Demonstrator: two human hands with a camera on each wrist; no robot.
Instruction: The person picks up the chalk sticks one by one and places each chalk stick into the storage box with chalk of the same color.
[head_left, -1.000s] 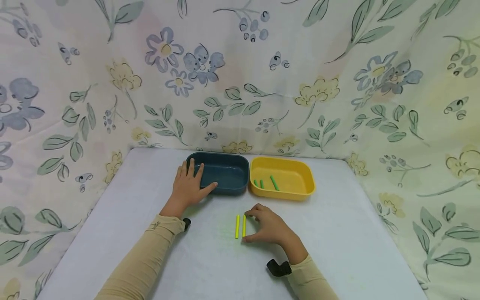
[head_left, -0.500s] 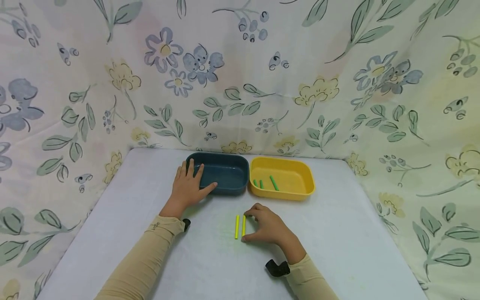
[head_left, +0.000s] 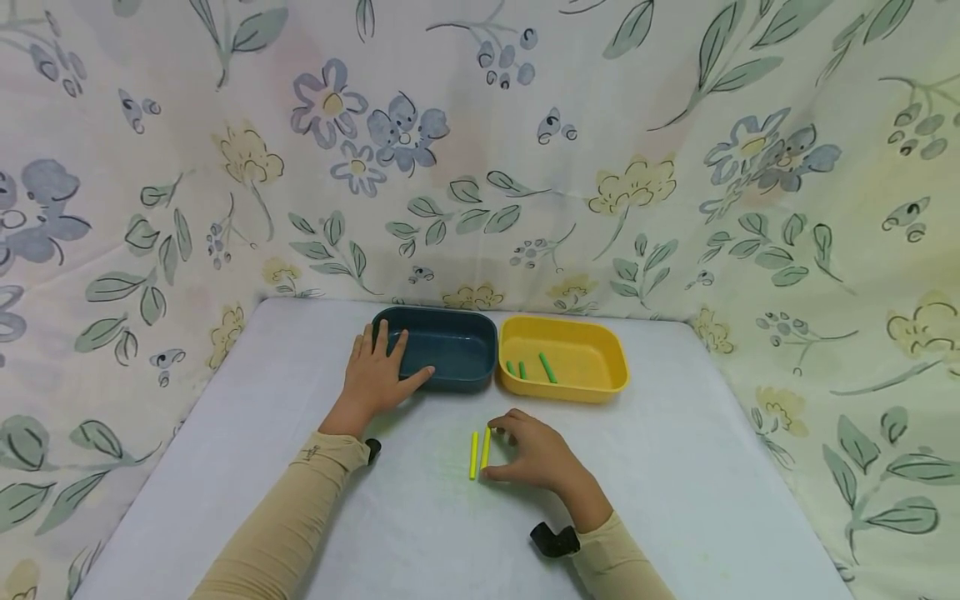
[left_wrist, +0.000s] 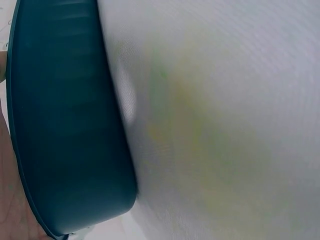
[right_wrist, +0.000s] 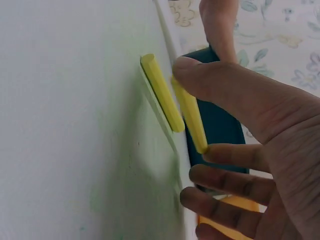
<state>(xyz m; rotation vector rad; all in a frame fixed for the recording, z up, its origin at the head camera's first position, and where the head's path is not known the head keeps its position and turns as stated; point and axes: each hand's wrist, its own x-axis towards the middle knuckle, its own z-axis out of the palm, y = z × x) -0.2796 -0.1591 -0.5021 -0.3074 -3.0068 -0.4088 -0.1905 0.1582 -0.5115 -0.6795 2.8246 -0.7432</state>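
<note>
right fingers point(right_wrist: 237, 156) with yellow stick point(right_wrist: 192, 115) between, left fingers point(head_left: 382, 340) straight over blue tray point(head_left: 456, 386)

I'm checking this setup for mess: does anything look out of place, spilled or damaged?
Yes: faint green smudges mark the white tabletop near the lying yellow stick, odd on an otherwise plain surface. The blue tray and yellow tray sit upright; no spill shows.

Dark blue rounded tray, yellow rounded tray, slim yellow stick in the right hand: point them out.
Dark blue rounded tray point(head_left: 453, 358), head view: bare floor.
Yellow rounded tray point(head_left: 585, 365), head view: bare floor.
Held slim yellow stick point(right_wrist: 192, 115), right wrist view: mid-length.
</note>
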